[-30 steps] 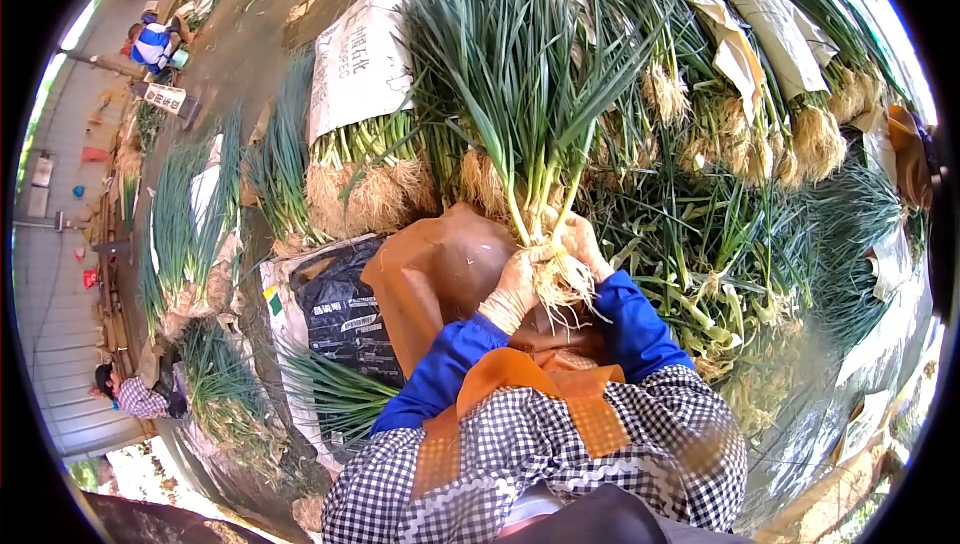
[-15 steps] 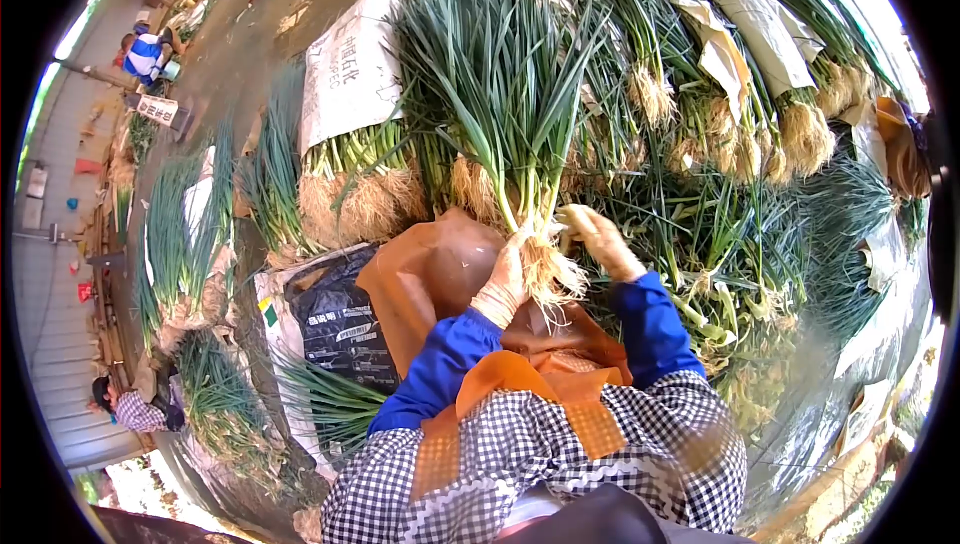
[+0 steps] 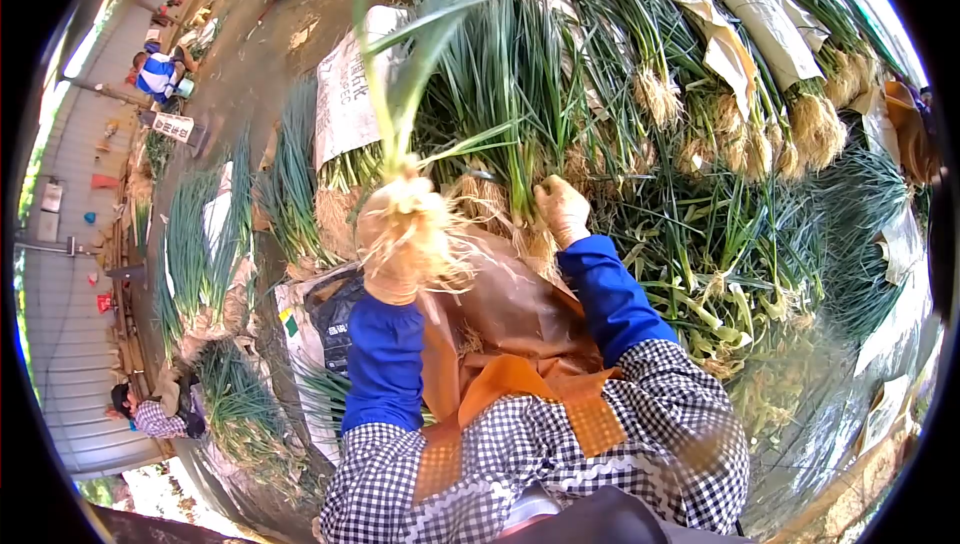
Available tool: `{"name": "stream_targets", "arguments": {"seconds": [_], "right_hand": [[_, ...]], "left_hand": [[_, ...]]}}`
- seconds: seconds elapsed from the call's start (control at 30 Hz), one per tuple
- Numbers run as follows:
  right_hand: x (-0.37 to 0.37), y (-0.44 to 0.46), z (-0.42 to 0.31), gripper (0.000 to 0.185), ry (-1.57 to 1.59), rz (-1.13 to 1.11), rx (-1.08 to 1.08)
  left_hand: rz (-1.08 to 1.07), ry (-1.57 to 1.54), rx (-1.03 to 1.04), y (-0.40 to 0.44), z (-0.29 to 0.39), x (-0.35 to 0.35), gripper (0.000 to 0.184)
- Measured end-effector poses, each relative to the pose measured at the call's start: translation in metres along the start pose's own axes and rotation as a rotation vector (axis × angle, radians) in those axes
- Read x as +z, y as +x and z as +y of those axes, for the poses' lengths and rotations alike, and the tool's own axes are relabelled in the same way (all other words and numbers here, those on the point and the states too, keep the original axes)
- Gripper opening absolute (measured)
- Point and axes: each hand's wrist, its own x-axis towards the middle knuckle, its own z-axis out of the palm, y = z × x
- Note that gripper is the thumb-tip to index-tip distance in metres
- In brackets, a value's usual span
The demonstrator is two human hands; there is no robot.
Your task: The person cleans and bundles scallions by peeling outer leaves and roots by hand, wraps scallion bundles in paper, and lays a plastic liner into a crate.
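Note:
My left hand point(image 3: 388, 244), raised toward the camera on the left, is wrapped around the root end of a green onion plant point(image 3: 398, 129). Its pale roots point(image 3: 425, 229) hang over my fingers, and its leaves blur upward. Just ahead of my lap, a bunch of green onions point(image 3: 520, 169) rests roots toward me. Curled fingers of my right hand point(image 3: 562, 209) sit against the right side of that bunch's base; whatever they hold is hidden. An orange-brown apron point(image 3: 500, 289) covers my lap.
White sacking point(image 3: 345, 94) covers onion bundles ahead on the left. More bundles with roots point(image 3: 815, 129) stand at the right. Loose leaves and trimmings point(image 3: 725, 309) lie beside my right arm. Two people point(image 3: 158, 74) work at the far left, one beyond and one nearer.
My left hand has moved left and up toward the camera with a green onion plant, away from the bunch. My right hand has shifted left to the bunch's base, its fingers curling in.

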Motion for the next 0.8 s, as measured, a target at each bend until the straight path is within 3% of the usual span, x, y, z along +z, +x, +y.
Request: {"name": "stream_targets", "arguments": {"seconds": [0.03,0.07,0.1,0.17,0.23,0.27,0.33,0.4,0.43,0.47,0.5,0.57,0.6,0.63,0.67,0.7,0.73,0.77,0.8], "right_hand": [[-0.007,0.003,-0.004,0.035,0.041,0.023,0.045],[-0.012,0.001,-0.008,0.039,0.022,0.018,0.061],[-0.015,-0.002,-0.014,0.039,0.021,0.012,0.063],[-0.018,-0.005,-0.034,0.043,-0.209,-0.111,-0.078],[-0.002,0.0,-0.035,0.042,-0.228,-0.09,-0.191],[0.005,0.007,-0.025,0.04,-0.006,-0.084,-0.129],[0.015,0.025,0.013,0.036,0.483,-0.19,-0.008],[-0.034,-0.011,-0.024,0.036,0.838,-0.209,0.01],[-0.039,-0.02,-0.028,0.036,0.963,-0.186,0.025],[-0.04,-0.024,-0.015,0.036,0.217,0.055,-0.185],[-0.044,-0.033,-0.012,0.036,-0.108,0.027,-0.287],[-0.053,-0.054,-0.006,0.033,0.05,0.041,-0.319],[-0.073,-0.067,-0.005,0.027,0.262,-0.115,-0.236],[-0.091,-0.084,0.001,0.023,0.639,-0.323,-0.082],[-0.131,-0.1,-0.011,0.023,0.69,-0.427,0.114],[-0.149,-0.104,0.006,0.023,0.462,-0.31,0.11],[-0.17,-0.101,0.024,0.025,0.393,-0.191,0.187],[-0.162,-0.082,0.103,0.027,-0.334,-0.009,-0.099],[-0.177,-0.081,0.107,0.028,-0.643,-0.001,-0.004]], "left_hand": [[-0.015,0.039,0.048,-0.008,0.008,-0.001,0.035],[0.053,0.282,0.179,-0.013,0.009,-0.005,0.024],[0.116,0.254,0.274,-0.017,0.018,-0.022,0.025],[0.056,-0.017,0.193,-0.019,0.016,-0.028,0.022],[0.045,0.246,0.145,-0.014,0.014,-0.027,0.018],[0.527,0.545,0.299,-0.016,-0.013,-0.023,0.016],[0.717,0.69,0.159,-0.025,-0.038,-0.075,0.017],[0.582,0.593,-0.127,-0.031,-0.079,-0.094,0.008],[0.616,0.499,-0.115,-0.034,-0.105,-0.119,0.012],[0.752,0.614,-0.193,-0.031,-0.132,-0.111,0.016],[0.827,0.648,-0.127,-0.03,-0.16,-0.138,0.015],[0.848,0.527,0.103,-0.023,-0.186,-0.132,0.015],[0.877,0.548,-0.046,-0.035,-0.173,-0.157,0.019],[0.84,0.493,-0.062,-0.034,-0.168,-0.155,0.02],[0.778,0.448,-0.013,-0.03,-0.164,-0.152,0.02],[0.715,0.403,0.039,-0.028,-0.16,-0.15,0.02],[0.672,0.366,-0.04,-0.035,-0.154,-0.159,0.028],[0.667,0.367,-0.041,-0.035,-0.152,-0.157,0.028],[0.65,0.238,-0.036,-0.035,-0.153,-0.15,0.028]]}}
